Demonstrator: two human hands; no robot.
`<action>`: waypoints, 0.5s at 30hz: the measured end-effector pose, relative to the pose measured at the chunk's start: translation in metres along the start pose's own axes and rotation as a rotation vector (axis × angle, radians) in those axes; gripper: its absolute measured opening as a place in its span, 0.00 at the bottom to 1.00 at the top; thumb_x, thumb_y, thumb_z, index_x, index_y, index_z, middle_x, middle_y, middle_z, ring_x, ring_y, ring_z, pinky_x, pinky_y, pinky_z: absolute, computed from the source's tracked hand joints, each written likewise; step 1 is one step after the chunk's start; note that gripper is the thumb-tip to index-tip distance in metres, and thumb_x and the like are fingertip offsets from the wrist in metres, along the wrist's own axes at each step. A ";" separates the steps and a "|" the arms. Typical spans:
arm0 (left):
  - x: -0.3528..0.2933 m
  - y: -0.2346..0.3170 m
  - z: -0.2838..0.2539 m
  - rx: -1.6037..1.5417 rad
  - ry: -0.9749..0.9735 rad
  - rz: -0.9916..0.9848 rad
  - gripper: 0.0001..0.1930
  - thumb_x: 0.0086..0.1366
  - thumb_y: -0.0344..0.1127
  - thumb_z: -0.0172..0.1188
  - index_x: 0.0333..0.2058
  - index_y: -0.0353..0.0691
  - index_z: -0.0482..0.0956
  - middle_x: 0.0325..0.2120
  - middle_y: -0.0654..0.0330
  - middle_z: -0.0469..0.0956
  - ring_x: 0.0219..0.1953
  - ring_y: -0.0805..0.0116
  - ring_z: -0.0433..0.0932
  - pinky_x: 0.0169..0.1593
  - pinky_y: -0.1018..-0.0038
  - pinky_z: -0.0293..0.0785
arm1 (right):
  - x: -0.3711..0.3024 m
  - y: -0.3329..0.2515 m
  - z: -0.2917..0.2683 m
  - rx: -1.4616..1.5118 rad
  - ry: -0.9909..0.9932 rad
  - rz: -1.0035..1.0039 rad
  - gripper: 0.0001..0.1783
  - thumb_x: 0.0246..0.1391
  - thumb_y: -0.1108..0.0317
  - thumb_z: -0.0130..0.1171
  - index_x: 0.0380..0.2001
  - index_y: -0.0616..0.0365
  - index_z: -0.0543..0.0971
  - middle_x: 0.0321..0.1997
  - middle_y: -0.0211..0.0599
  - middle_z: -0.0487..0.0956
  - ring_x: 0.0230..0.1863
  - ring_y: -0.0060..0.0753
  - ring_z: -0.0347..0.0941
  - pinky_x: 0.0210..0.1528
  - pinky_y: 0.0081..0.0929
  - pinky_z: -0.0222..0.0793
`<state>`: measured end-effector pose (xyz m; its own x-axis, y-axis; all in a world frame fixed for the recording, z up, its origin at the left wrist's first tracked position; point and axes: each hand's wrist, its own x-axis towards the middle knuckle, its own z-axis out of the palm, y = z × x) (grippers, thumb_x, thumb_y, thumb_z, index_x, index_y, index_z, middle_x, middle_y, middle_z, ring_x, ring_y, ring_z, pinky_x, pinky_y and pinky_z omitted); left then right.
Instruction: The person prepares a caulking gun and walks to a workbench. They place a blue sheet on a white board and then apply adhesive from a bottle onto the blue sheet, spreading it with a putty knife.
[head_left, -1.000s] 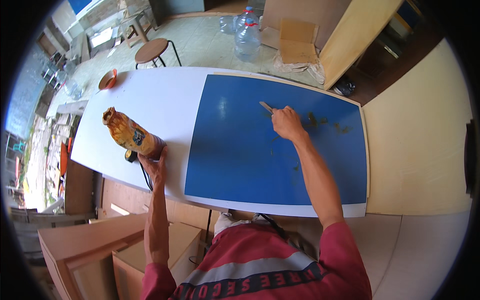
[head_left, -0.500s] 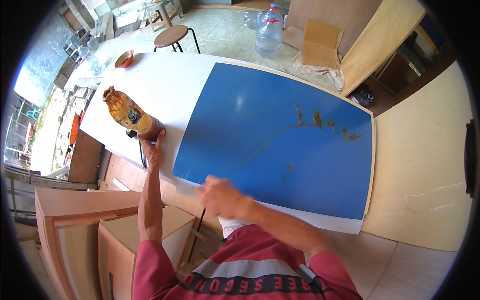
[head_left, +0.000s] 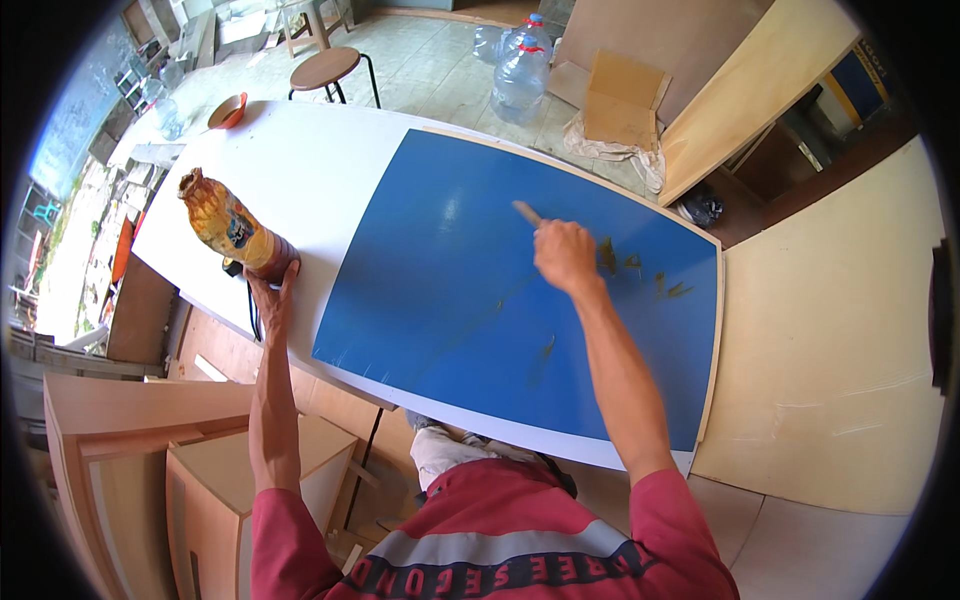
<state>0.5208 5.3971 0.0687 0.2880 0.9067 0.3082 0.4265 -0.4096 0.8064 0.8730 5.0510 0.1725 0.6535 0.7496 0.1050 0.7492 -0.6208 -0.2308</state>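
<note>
My left hand [head_left: 272,295] grips the bottom of a plastic bottle [head_left: 232,222] coated in yellow-brown residue, its neck ragged. The bottle is at the left, over the white part of the table. My right hand [head_left: 566,252] is closed around a flat tan spreader [head_left: 527,212], whose far end sticks out past the fist. It is over a large blue panel [head_left: 450,330]. Streaks and blobs of yellow-brown glue-like stuff [head_left: 607,256] mark the panel to the right of this hand. Whether the spreader touches the panel, I cannot tell.
A small orange bowl [head_left: 228,111] sits at the table's far left corner. Beyond are a round stool [head_left: 325,68] and large clear water bottles [head_left: 520,80]. A pale wooden sheet [head_left: 820,340] borders the right side. Wooden cabinet boxes [head_left: 240,470] stand at the lower left.
My right hand has swung from the panel's near left edge forward and right over its middle, carrying the spreader. My left hand keeps hold of the bottle. The view has shifted slightly.
</note>
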 end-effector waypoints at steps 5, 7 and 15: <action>-0.004 -0.005 -0.005 0.001 0.013 0.006 0.53 0.57 0.52 0.72 0.69 0.33 0.49 0.62 0.39 0.62 0.65 0.46 0.65 0.68 0.57 0.60 | -0.122 -0.136 0.027 0.106 -0.144 -0.413 0.13 0.51 0.68 0.56 0.39 0.62 0.81 0.35 0.44 0.83 0.38 0.48 0.79 0.39 0.44 0.78; -0.003 0.010 0.001 0.003 -0.016 -0.010 0.53 0.57 0.52 0.72 0.69 0.33 0.49 0.62 0.39 0.62 0.65 0.45 0.64 0.68 0.57 0.60 | -0.183 -0.175 0.041 0.142 -0.071 -0.607 0.14 0.49 0.69 0.57 0.37 0.68 0.80 0.36 0.47 0.82 0.41 0.50 0.79 0.41 0.43 0.80; 0.002 -0.011 -0.004 -0.023 0.011 0.018 0.52 0.56 0.53 0.73 0.69 0.34 0.50 0.62 0.41 0.64 0.63 0.47 0.66 0.66 0.58 0.63 | -0.109 -0.085 -0.049 0.372 0.025 -0.503 0.28 0.51 0.76 0.54 0.57 0.44 0.78 0.36 0.40 0.83 0.38 0.49 0.78 0.44 0.43 0.77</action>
<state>0.5137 5.4036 0.0627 0.2864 0.9003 0.3279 0.4015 -0.4235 0.8121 0.7431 5.0114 0.2278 0.2363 0.9208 0.3104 0.8811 -0.0684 -0.4680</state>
